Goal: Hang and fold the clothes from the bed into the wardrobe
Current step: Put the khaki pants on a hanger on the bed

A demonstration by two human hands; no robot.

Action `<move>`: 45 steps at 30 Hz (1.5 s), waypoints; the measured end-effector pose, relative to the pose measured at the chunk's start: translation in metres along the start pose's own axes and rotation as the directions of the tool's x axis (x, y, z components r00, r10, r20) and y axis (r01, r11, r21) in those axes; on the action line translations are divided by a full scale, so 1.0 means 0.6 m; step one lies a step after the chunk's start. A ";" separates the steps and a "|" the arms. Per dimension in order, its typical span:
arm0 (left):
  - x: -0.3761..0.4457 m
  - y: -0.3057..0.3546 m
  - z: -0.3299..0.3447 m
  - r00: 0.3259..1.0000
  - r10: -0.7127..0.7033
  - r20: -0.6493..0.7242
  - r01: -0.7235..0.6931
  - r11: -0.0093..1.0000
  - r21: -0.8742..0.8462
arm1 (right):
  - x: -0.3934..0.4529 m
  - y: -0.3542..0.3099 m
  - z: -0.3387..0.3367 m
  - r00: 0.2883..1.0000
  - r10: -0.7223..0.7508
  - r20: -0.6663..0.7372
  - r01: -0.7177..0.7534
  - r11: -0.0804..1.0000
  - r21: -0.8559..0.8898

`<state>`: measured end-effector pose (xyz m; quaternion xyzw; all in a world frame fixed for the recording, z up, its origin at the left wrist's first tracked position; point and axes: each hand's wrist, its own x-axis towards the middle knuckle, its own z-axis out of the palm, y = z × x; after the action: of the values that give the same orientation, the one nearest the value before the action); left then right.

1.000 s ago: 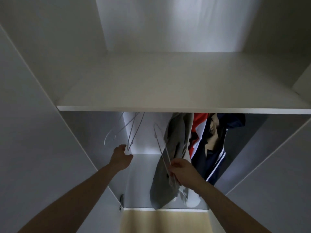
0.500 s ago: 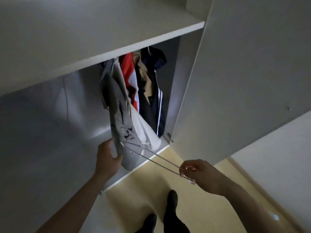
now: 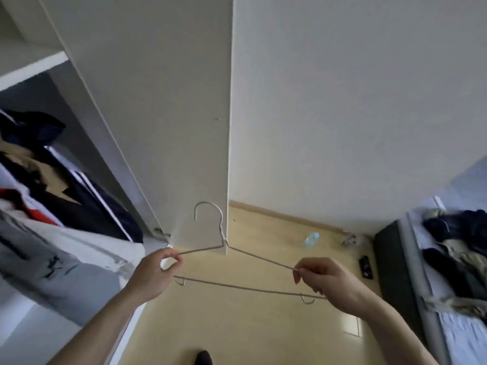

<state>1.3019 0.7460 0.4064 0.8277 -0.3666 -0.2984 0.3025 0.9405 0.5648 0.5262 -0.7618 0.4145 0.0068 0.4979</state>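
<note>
A thin white wire hanger (image 3: 238,281) hangs bare in front of me, hook up. My left hand (image 3: 155,272) pinches its left shoulder end, and my right hand (image 3: 325,281) pinches the right shoulder end. The wardrobe (image 3: 31,64) stands open at the left, with a dark jacket (image 3: 87,201), a red-and-white garment and a grey garment (image 3: 47,262) hanging inside. At the far right, a heap of dark and pale clothes (image 3: 458,243) lies on the bed (image 3: 458,335).
The open wardrobe door (image 3: 158,114) stands just behind the hanger. A plastic bottle (image 3: 310,238) and a small dark object (image 3: 365,266) lie on the wooden floor near the wall. My foot (image 3: 204,357) shows at the bottom edge.
I turned right, away from the wardrobe, toward the bed. The hanger came out of the wardrobe; my left hand left the grey garment and took the hanger's other end.
</note>
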 end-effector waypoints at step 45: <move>0.107 1.221 1.477 0.570 0.172 0.803 -0.348 0.936 0.046 | -0.588 1.016 -0.761 0.163 0.711 -0.684 -0.279 0.698 0.659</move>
<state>0.3907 0.0440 0.3500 0.5737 -0.6079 -0.5450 0.0665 0.1363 0.3381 0.4467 -0.3289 0.8380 -0.3298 0.2844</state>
